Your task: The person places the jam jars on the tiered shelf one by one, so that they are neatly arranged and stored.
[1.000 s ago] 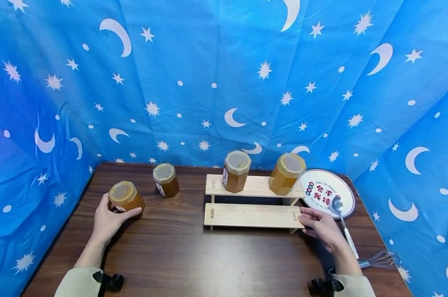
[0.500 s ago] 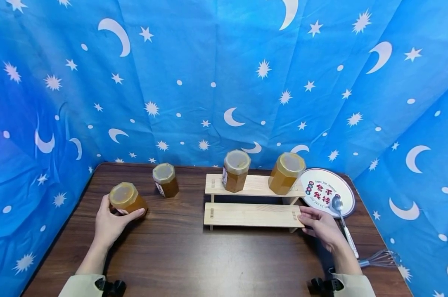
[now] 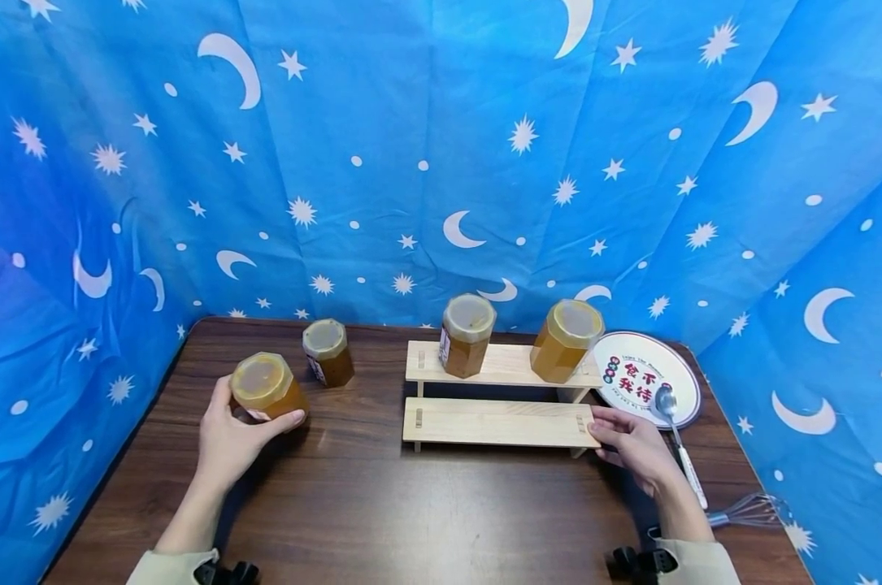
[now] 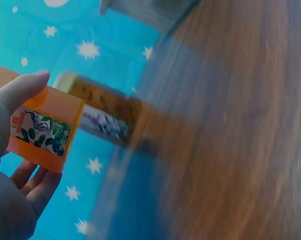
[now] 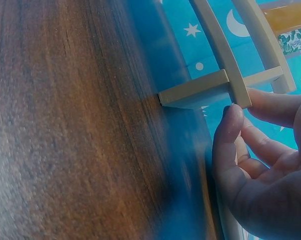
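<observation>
My left hand (image 3: 236, 435) grips a jar of honey (image 3: 271, 387) with a yellowish lid, thumb on one side and fingers on the other. In the left wrist view the held jar (image 4: 43, 127) shows a leafy label and stands apart from the tabletop. Behind it a darker jar (image 3: 328, 354) stands on the table. At the right end of a two-step wooden rack (image 3: 499, 422), my right hand (image 3: 634, 447) pinches the lower board between thumb and fingers. Two more jars stand on the rack's upper board, a darker jar (image 3: 467, 337) and a golden jar (image 3: 566, 341).
An oval plate (image 3: 685, 390) with red characters lies right of the rack, with a spoon (image 3: 678, 447) resting partly on it. A wire whisk (image 3: 748, 512) lies near the table's right edge. Blue star-and-moon cloth (image 3: 382, 106) hangs around the dark wooden table (image 3: 426, 520).
My left hand has lifted the honey jar and carried it a little to the right. The right hand stays at the rack's end, and the rack has not moved.
</observation>
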Motion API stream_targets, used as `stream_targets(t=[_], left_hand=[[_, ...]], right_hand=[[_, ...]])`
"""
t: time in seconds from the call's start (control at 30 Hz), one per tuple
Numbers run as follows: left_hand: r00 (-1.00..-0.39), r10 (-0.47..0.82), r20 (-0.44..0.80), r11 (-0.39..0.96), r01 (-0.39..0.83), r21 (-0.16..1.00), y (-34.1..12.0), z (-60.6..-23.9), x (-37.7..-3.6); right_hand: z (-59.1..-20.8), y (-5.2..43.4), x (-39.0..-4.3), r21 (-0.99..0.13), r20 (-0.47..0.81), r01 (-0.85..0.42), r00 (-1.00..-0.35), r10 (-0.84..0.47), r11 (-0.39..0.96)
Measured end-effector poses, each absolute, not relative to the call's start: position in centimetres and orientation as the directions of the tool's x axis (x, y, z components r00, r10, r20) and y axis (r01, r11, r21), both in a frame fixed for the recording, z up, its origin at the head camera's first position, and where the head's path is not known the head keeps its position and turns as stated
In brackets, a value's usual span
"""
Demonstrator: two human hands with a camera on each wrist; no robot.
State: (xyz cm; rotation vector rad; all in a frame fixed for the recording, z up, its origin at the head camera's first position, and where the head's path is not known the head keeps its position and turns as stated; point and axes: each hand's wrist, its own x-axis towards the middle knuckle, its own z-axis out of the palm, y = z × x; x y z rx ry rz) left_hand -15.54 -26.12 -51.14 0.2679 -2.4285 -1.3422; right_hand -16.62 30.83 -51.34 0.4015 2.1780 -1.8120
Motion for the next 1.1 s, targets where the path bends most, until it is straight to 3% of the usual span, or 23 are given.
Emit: stream_targets(t=[0.7,1.1], left_hand=[[-0.946,-0.107,0.307,0.47,0.224,0.854,-18.9,-49.6,-14.8],[-0.95,-0.015,0.311,0.349,0.287,0.892,-13.7,-49.5,-15.3]], right_hand=[[-51.5,30.8,-16.6,-0.903,-0.391,0.392,-0.92,0.045,0.176],[-51.7,31.0,-16.6,-0.907,-0.383,0.385,-0.923,0.047,0.173]])
